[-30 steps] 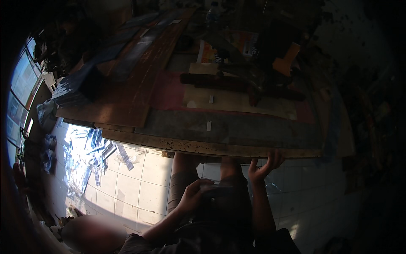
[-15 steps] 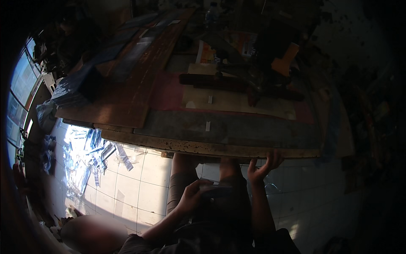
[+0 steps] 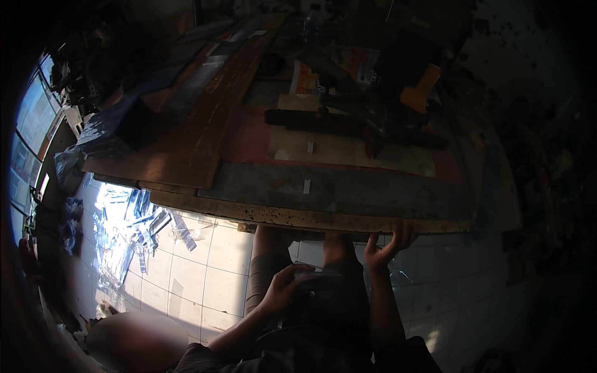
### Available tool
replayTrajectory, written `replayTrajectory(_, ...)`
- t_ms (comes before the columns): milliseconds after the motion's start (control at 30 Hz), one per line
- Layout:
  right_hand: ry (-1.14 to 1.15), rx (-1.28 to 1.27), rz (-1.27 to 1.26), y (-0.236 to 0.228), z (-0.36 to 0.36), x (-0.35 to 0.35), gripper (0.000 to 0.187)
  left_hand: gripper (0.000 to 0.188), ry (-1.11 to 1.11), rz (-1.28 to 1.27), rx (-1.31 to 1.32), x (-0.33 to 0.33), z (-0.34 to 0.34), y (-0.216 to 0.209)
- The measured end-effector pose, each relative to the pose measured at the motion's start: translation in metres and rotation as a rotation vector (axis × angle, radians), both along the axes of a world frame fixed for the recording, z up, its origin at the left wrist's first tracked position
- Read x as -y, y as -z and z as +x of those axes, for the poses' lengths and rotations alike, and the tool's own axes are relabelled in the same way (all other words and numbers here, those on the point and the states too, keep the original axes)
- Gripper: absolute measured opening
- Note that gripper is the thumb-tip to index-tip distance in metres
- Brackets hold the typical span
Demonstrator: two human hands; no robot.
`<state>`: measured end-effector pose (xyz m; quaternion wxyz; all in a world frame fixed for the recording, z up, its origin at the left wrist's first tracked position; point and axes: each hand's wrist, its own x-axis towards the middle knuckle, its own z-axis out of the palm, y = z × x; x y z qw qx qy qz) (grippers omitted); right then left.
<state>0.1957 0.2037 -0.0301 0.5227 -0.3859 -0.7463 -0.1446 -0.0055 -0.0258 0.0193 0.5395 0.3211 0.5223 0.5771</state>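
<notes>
Probably a workshop: beyond my left hand [image 3: 285,287], a worn worktable [image 3: 298,217] bears a brown board [image 3: 180,158]; left of that hand, shiny strips [image 3: 127,227] litter floor tiles [image 3: 186,273].

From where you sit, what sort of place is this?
Probably a small workshop, though it is dim: a worn worktable bears a large brown board and a long dark bar, and shiny strips of scrap litter the tiled floor.

I am wearing a dark, nearly black top [image 3: 298,352], its short sleeves [image 3: 404,355] leaving my forearms [image 3: 385,308] bare. Dark, plain-looking shorts [image 3: 267,271] are reaching toward my knees [image 3: 271,237], which are showing uncovered. My fingers [image 3: 407,235] are showing bare too, their finer details fading into shadow.
</notes>
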Motion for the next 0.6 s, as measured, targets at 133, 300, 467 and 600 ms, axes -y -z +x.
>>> replayTrajectory(133,-0.012,-0.012,0.0,0.001,-0.001,0.0,0.057,0.024,0.002,0.029,-0.006,0.0,-0.001,0.002)
replayTrajectory(300,-0.048,0.021,-0.022,-0.003,0.001,0.002,0.062,0.024,-0.002,-0.036,0.051,0.001,0.0,-0.004)
replayTrajectory(467,-0.036,0.025,-0.012,-0.007,0.0,0.003,0.062,0.024,-0.001,-0.058,0.018,0.001,0.0,-0.004)
replayTrajectory(600,-0.033,0.037,-0.027,-0.009,0.001,0.006,0.061,0.023,-0.009,-0.058,0.023,0.002,0.002,-0.003)
